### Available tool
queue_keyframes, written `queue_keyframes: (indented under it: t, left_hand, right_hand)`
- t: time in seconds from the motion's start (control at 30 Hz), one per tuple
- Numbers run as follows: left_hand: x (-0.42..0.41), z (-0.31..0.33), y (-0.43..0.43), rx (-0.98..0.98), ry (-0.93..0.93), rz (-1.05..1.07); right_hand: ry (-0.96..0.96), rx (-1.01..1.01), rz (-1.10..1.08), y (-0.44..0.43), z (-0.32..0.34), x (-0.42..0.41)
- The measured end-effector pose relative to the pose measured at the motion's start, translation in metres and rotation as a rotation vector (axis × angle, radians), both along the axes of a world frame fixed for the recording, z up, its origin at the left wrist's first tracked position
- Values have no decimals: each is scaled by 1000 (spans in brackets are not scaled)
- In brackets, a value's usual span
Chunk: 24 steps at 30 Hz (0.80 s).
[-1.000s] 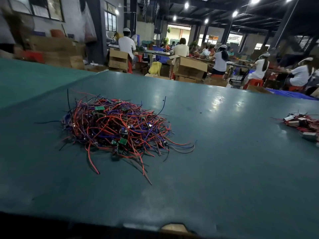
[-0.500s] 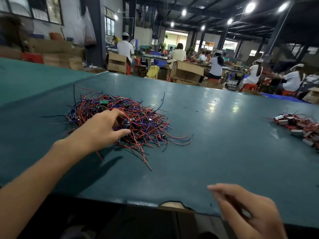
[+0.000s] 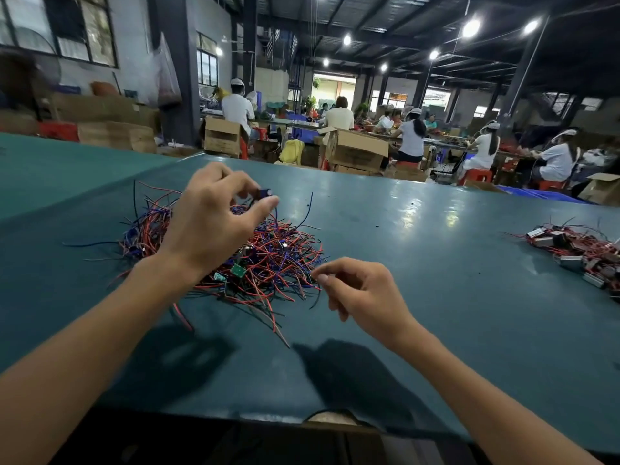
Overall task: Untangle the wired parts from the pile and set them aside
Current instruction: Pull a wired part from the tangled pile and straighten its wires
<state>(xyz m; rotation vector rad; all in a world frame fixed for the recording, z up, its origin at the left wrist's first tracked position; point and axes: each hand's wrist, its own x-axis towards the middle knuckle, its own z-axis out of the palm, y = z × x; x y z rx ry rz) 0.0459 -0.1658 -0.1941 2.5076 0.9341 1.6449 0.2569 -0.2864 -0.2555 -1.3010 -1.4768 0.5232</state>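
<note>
Pinching hand: the left hand (image 3: 214, 223) is gripping a small dark part (image 3: 265, 193) just above the pile (image 3: 278, 260).
Other hand: the right hand (image 3: 362, 290) is curling its fingers at the pile's near edge; whether they are holding a wire cannot be told.
Pile: lying on the worktop (image 3: 436, 313).

Clearances, head view. I find the widest lane on the glossy teal-green table top (image 3: 436, 297): a bare band between the tangled heap of red, blue and black wires with small green boards (image 3: 285, 260) at centre-left and the smaller cluster of red-wired grey box parts (image 3: 577, 253) at far right, the two well apart. The left hand (image 3: 214, 226), pinching a small dark part (image 3: 265, 193), hangs over the heap's middle and bars the near-left approach. The right hand (image 3: 362, 290) sits curled at the heap's near right edge. Loose wire ends (image 3: 278, 327) trail toward me. Brown cardboard boxes (image 3: 355, 149) stand beyond the far edge.
</note>
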Motion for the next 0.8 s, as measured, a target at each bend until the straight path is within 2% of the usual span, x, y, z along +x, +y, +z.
queue_keyframes:
  t: [0.13,0.23,0.4,0.57,0.63,0.8]
  left_hand:
    - [29,9,1,99,130,-224]
    - [59,-9,8,159,226,-336]
    - [78,-55,30,125,229,-435]
    - [79,-97,55,6,303,-484]
    - [79,-101,66,-48,338,-475]
    - [67,-98,95,-90,429,-421]
  right_hand:
    - [277,-63,119,25,4,0]
    - [567,-100,183,40,3,4]
    - [761,-252,161,56,-9,19]
    - [719,-272,28,73,-29,20]
    - [773,-262,-13,81,-32,19]
    - [733,-186,-146,100,-39,18]
